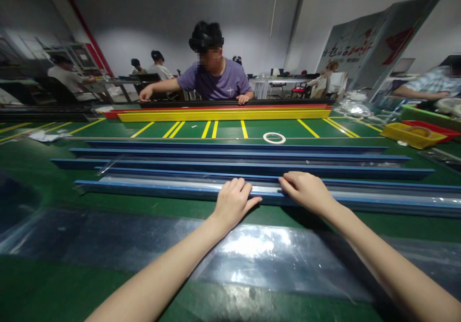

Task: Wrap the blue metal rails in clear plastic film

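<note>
A long blue channel (173,191) lies across the green table, with clear film along its inside. My left hand (234,202) rests over its near edge, fingers curled into the channel and thumb stretched to the right. To the right, my right hand (306,190) bends its fingers over the same channel, thumb and fingertips close together at the far edge. What those fingertips hold, if anything, is too small to tell. More blue channels (237,168) lie just behind. Nearer to me, a wide strip of clear plastic film (144,240) lies flat under my forearms.
Across the green table (230,131), a person (219,79) in a purple shirt stands behind yellow (223,115), red and black strips. A white tape ring (274,138) lies mid-table. Yellow and red trays (410,137) are at the right; other people sit farther back.
</note>
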Tool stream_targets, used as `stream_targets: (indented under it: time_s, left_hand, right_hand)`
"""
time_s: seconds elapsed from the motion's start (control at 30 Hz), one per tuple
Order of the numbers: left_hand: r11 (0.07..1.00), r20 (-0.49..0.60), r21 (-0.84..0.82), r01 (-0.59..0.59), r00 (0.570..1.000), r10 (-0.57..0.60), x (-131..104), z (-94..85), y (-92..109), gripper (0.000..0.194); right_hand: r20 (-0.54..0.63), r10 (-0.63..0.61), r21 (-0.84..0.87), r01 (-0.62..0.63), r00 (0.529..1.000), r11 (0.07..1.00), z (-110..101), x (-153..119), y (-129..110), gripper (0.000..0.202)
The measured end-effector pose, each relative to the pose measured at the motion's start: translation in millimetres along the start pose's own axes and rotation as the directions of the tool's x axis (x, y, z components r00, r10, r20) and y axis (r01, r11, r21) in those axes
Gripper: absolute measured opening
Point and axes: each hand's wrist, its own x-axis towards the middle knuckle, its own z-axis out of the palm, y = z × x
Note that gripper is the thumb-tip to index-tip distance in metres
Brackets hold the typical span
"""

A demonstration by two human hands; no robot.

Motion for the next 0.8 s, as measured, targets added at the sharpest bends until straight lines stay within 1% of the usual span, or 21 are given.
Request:
stream_targets:
  time_s: [0.13,0.23,0.33,0.4,0.5,0.57,0.67,0.8]
  left_hand:
    - [1.0,0.001,-0.003,0.018,1.0,-0.018,0,-0.3,0,0.035]
    - [1.0,-0.001,-0.007,0.024,1.0,-0.024,0,-0.5,0,0.037]
    - [1.0,-0.012,-0.015,0.025,1.0,-0.026,1,-0.3,0,0.037]
    - [1.0,-0.021,-0.019,0.021,1.0,-0.022,1,0.3,-1,0.037]
    - [1.0,-0.029,-0.015,0.017,0.999,-0.018,2,1.4,-1,0.035]
    - [1.0,-0.033,-0.017,0.02,0.999,-0.02,2,1.6,-1,0.035]
    - [0.999,-0.033,-0.024,0.026,0.999,-0.027,2,0.9,-1,0.037]
    - [0.999,-0.011,-0.024,0.042,0.999,-0.042,2,-0.3,-1,0.038]
  right_hand:
    - [-0.009,0.006,-0.062,-0.007,1.0,0.998,7,11,-31,0.038]
    - [-0.053,-0.007,-0.093,0.002,0.999,0.996,16,11,-40,0.04]
    - [-0.129,-0.032,-0.115,0.017,0.991,0.993,23,9,-40,0.04]
    - [-0.195,-0.095,-0.147,0.067,0.976,0.987,27,7,-37,0.039]
    - [-0.287,-0.231,-0.217,0.172,0.93,0.961,31,5,-33,0.038]
    - [-0.331,-0.28,-0.252,0.201,0.901,0.947,33,5,-32,0.037]
    - [-0.375,-0.291,-0.272,0.195,0.88,0.942,36,6,-32,0.036]
    - [-0.394,-0.286,-0.274,0.185,0.873,0.944,38,6,-32,0.036]
